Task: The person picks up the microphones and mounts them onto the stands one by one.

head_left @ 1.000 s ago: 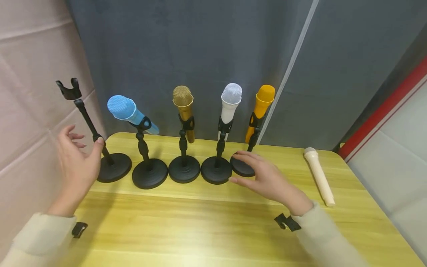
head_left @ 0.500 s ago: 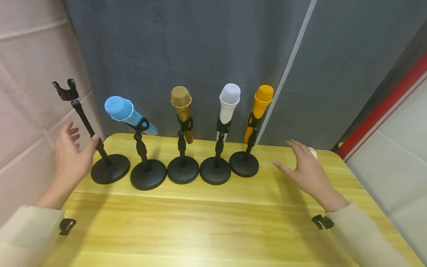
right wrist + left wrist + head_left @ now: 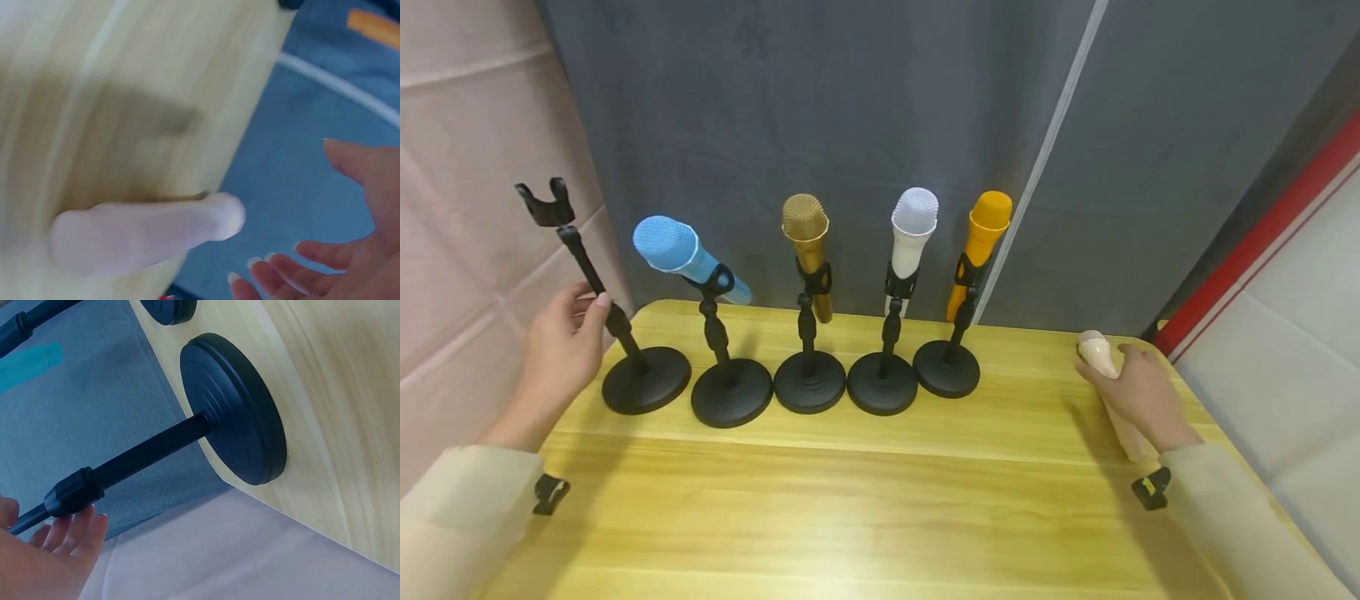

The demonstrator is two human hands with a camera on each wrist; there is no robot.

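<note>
My left hand [image 3: 557, 354] holds the pole of a black microphone stand [image 3: 646, 381] whose clip at the top has nothing in it. In the left wrist view, the thumb and fingers lie around the pole just by its collar [image 3: 74, 492]. On the right, a cream microphone [image 3: 1099, 357] lies on the table. My right hand [image 3: 1146, 392] is over it, thumb on one side and fingers on the other, hiding its middle. The right wrist view shows that hand [image 3: 375, 250] with spread fingers, apart from the blurred microphone [image 3: 137, 237].
Blue [image 3: 668, 246], gold [image 3: 806, 221], white [image 3: 913, 217] and orange [image 3: 988, 221] microphones sit in black stands in a row along the back of the wooden table [image 3: 850, 517]. A grey curtain [image 3: 775, 100] hangs behind; pale panels flank both sides.
My right hand has moved right, from beside the orange microphone's stand to over the cream microphone. The left thumb and fingers have closed in on the stand's pole.
</note>
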